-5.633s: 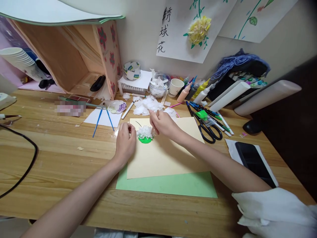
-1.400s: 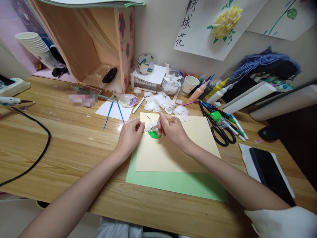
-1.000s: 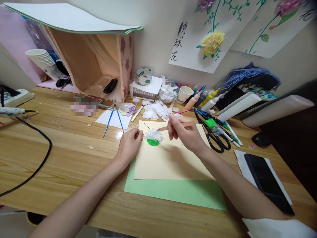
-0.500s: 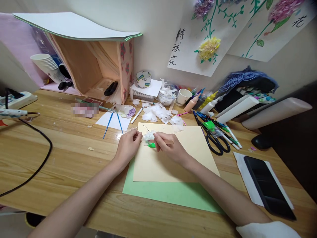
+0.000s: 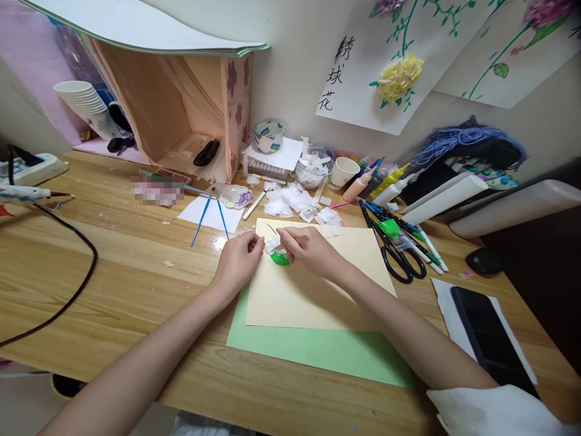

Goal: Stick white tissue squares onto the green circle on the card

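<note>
My left hand (image 5: 239, 257) rests at the left edge of a cream sheet of paper (image 5: 318, 297), thumb and fingers closed; anything between them is hidden. Over the sheet's upper left, my right hand (image 5: 311, 249) is closed in a pinch. A bit of tan shows at its fingers, but what they hold is too hidden to name. Between the hands lies a clump of white paper bits (image 5: 272, 244) above a bright green patch (image 5: 280, 258). A thin dark curved line runs above the clump. Under the cream sheet lies a green sheet (image 5: 318, 354).
White paper scraps (image 5: 293, 201) lie behind the sheet, near a scrap bowl (image 5: 313, 169) and paper cup (image 5: 344, 172). Black-handled scissors (image 5: 403, 263) and pens lie right, beyond them a phone (image 5: 490, 339). Blue brushes (image 5: 200, 221) and a glue gun (image 5: 27, 194) are left.
My right hand has shifted up slightly over the white clump, and more of the green patch shows below it. My left hand stays at the sheet's edge. The camera view has tilted a little.
</note>
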`<state>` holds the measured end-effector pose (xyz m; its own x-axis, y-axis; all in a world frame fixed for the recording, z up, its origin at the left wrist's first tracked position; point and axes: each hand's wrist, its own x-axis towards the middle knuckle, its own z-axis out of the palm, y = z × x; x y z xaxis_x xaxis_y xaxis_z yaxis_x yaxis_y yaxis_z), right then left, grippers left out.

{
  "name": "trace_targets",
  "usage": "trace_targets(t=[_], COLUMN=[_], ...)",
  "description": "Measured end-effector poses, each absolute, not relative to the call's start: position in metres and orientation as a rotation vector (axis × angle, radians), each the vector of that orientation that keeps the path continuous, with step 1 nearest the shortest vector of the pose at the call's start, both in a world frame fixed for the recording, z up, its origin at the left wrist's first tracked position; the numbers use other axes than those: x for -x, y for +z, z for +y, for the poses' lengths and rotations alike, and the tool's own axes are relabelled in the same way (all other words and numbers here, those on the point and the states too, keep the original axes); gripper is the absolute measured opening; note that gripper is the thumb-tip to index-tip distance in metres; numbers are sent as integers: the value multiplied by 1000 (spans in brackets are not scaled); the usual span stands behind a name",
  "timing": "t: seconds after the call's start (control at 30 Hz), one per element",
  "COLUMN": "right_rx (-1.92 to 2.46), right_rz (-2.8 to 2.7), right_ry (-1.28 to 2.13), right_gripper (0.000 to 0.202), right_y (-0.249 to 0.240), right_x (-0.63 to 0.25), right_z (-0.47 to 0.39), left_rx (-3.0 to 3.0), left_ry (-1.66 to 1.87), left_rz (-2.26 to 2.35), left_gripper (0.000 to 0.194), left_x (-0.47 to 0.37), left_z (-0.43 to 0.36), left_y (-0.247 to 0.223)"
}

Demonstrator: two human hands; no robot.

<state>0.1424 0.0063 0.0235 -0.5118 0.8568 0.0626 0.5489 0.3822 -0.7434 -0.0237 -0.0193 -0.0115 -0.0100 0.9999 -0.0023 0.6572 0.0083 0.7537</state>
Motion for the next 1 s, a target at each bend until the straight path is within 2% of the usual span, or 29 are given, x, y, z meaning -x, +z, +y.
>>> trace_targets(t=[0.2,0.37,1.0], right_rx=[1289,1240,1156], right_rz=[-2060,-1991,-2031], right_ry=[1209,1146,1072], right_gripper=[47,50,54], right_y=[30,27,24], right_x=[-136,-144,-149], right_z=[21,10,5], left_rx=[-1697,-1767,-1798], left_ry=[703,718,718], left_rz=[1660,1755,1787], left_gripper=[20,12,7], left_x=[22,16,15], left_z=[-22,-26,-26], left_y=[-13,-14,-16])
